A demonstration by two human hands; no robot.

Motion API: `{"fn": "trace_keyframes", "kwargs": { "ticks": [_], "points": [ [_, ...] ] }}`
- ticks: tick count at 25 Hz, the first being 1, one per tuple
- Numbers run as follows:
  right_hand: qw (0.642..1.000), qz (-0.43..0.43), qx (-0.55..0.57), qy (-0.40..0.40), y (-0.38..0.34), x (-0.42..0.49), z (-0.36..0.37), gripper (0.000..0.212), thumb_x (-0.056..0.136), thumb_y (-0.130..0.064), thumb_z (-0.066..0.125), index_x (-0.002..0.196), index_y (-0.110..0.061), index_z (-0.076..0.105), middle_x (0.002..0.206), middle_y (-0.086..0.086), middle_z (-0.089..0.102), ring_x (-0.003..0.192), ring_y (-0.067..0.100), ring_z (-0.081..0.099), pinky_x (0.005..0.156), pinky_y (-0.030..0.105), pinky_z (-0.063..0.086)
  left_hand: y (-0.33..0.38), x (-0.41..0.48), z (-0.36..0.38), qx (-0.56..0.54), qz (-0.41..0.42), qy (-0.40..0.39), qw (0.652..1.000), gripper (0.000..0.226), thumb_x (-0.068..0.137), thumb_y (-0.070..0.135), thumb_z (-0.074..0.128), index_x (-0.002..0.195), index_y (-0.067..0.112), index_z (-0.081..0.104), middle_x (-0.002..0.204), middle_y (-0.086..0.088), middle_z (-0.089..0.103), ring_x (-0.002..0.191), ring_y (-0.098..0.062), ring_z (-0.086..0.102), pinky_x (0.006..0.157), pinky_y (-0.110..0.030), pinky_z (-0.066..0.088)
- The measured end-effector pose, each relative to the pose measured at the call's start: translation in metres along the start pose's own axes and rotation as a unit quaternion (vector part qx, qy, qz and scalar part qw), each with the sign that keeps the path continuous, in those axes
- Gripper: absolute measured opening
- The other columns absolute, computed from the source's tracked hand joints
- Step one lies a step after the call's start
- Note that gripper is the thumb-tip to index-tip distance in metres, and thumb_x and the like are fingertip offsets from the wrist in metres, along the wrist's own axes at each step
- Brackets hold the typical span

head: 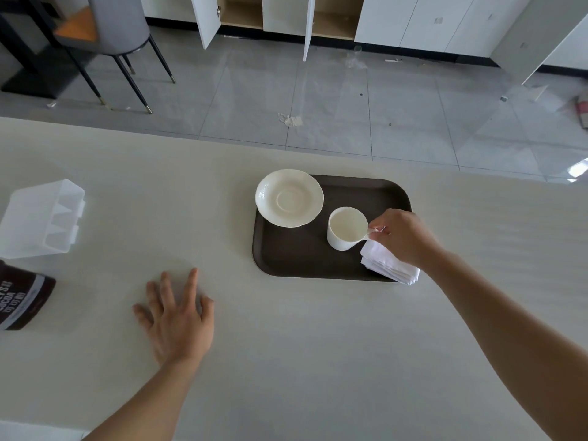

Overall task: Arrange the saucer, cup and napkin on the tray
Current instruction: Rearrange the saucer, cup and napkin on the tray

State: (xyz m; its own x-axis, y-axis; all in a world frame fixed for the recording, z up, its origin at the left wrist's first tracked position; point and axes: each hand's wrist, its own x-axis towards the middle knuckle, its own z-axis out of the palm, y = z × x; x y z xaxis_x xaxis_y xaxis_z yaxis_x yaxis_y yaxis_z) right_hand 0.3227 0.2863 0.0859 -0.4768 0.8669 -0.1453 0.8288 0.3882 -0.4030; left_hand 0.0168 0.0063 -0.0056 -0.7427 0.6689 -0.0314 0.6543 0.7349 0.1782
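Observation:
A dark brown tray [296, 259] lies on the pale table. A cream saucer [289, 197] rests on its far left corner, overhanging the rim. A white cup [345, 229] stands upright in the tray's middle, empty. My right hand [402, 238] pinches the cup's handle from the right. A folded white napkin [389, 265] lies at the tray's near right corner, partly under my right hand and sticking over the rim. My left hand [178, 316] lies flat on the table, fingers spread, well left of the tray and holding nothing.
A clear plastic container [43, 218] sits at the table's left edge, with a dark brown cocoa can [22, 300] lying just in front of it. Beyond the table's far edge are grey floor tiles, a chair [117, 30] and open white cabinets.

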Motion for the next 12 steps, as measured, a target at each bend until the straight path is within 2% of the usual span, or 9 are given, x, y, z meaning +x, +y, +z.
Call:
{"fn": "trace_keyframes", "kwargs": {
  "ticks": [3, 6, 12],
  "points": [
    [1.000, 0.002, -0.003, 0.022, -0.002, -0.002, 0.005, 0.010, 0.089, -0.016, 0.068, 0.093, -0.014, 0.077, 0.092, 0.003, 0.068, 0.082, 0.025, 0.062, 0.070, 0.035, 0.050, 0.001, 0.000, -0.002, -0.005, 0.000, 0.002, 1.000, 0.062, 0.084, 0.043, 0.034, 0.144, 0.033, 0.045, 0.156, -0.019, 0.032, 0.146, -0.041, 0.021, 0.116, -0.064, 0.009],
    [0.998, 0.018, 0.023, 0.056, -0.003, -0.004, 0.011, 0.010, 0.090, -0.018, 0.068, 0.088, -0.015, 0.077, 0.086, 0.001, 0.064, 0.076, 0.022, 0.060, 0.065, 0.030, 0.044, 0.002, -0.002, -0.004, -0.009, 0.002, 0.005, 1.000, 0.062, 0.083, 0.043, 0.033, 0.144, 0.032, 0.046, 0.156, -0.019, 0.032, 0.146, -0.041, 0.021, 0.116, -0.064, 0.009],
    [0.982, 0.120, 0.065, 0.130, -0.010, 0.006, 0.024, 0.021, 0.093, -0.027, 0.063, 0.086, -0.011, 0.074, 0.085, 0.006, 0.070, 0.077, 0.021, 0.060, 0.062, 0.027, 0.037, 0.004, -0.002, -0.007, -0.006, 0.000, -0.001, 1.000, 0.063, 0.083, 0.043, 0.034, 0.144, 0.032, 0.045, 0.157, -0.019, 0.031, 0.146, -0.041, 0.021, 0.116, -0.062, 0.009]
  ]
}}
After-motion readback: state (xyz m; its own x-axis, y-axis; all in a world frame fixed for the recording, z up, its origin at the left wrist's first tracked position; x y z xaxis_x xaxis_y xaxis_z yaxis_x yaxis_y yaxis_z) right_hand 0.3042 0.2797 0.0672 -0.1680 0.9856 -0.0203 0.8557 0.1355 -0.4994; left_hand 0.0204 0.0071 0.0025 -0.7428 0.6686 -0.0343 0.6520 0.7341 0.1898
